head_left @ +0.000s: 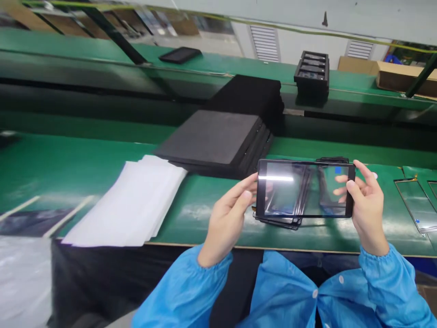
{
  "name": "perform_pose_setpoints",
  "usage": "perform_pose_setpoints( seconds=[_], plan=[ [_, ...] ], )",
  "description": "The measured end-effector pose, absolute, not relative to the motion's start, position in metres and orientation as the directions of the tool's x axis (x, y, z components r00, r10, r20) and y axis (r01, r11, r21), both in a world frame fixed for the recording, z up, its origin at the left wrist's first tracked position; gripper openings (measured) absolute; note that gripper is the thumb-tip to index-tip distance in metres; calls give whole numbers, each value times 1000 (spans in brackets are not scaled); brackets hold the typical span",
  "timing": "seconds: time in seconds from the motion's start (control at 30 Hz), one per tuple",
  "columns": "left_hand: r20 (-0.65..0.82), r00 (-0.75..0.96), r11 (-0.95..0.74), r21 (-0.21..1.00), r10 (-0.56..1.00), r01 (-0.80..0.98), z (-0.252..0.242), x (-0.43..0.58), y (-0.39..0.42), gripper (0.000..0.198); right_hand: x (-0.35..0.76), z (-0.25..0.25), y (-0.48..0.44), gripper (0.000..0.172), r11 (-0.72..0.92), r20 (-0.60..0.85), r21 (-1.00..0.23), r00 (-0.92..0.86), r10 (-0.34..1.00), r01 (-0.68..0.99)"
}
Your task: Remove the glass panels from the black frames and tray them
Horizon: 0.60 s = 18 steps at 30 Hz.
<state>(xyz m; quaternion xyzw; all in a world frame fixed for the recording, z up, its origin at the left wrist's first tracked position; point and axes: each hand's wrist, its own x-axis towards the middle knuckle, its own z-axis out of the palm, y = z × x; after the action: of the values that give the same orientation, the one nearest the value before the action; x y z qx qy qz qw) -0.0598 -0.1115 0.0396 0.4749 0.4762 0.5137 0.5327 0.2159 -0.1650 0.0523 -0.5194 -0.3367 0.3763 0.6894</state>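
- A crumpled transparent plastic sheet [23, 282] hangs at the far left, below the edge of the green-topped workbench [102, 159].
- On the bench, a dark flat sheet [34, 223] lies with pale strips across it, just left of a loose stack of white paper [126, 205].
- Behind the paper sits a pile of black foam pads [211, 136], with a taller black pile [249, 98] behind it.
- The person's left hand [228, 218], in a blue elastic-cuffed sleeve [180, 291], pinches the left edge of a black-framed glass panel [303, 189], its fingers lightly curled and its thumb on the near edge.
- The panel is raised off the bench, tilted toward the person, and hovers over a stack of similar panels [280, 222], not touching it.
- The right hand [367, 205] grips the panel's right edge, with its thumb in front and its fingers showing through the glass.
- On the far bench, a black tablet-like slab [180, 54] lies to the left and a black slotted rack [312, 73] stands to the right.
- A cardboard box [399, 75] sits beyond the rack.
- Two bare glass panels [418, 205] lie at the bench's right edge, one cut off by the frame.
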Motion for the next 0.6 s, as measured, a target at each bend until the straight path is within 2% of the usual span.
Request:
perform_pose_setpoints(
  seconds=[0.2,0.33,0.43,0.53,0.6],
  plan=[
    [-43,46,46,997,998,-55,54,-56,-115,56,202,59,-162,46,220,135,-967,481,866,-125],
    [-79,34,82,994,996,-78,58,-63,-111,59,198,55,-160,53,212,137,-969,439,888,-128],
    [-20,-82,13,995,996,-95,63,-88,-91,60,204,46,-163,59,169,94,-974,414,905,-149],
    [96,-241,-116,991,966,-72,76,-128,-50,54,215,28,-171,57,73,-4,-986,462,887,-149],
    [111,-307,-128,991,945,-36,87,-156,-17,50,223,14,-178,54,11,-69,-988,507,859,-152]
  ],
)
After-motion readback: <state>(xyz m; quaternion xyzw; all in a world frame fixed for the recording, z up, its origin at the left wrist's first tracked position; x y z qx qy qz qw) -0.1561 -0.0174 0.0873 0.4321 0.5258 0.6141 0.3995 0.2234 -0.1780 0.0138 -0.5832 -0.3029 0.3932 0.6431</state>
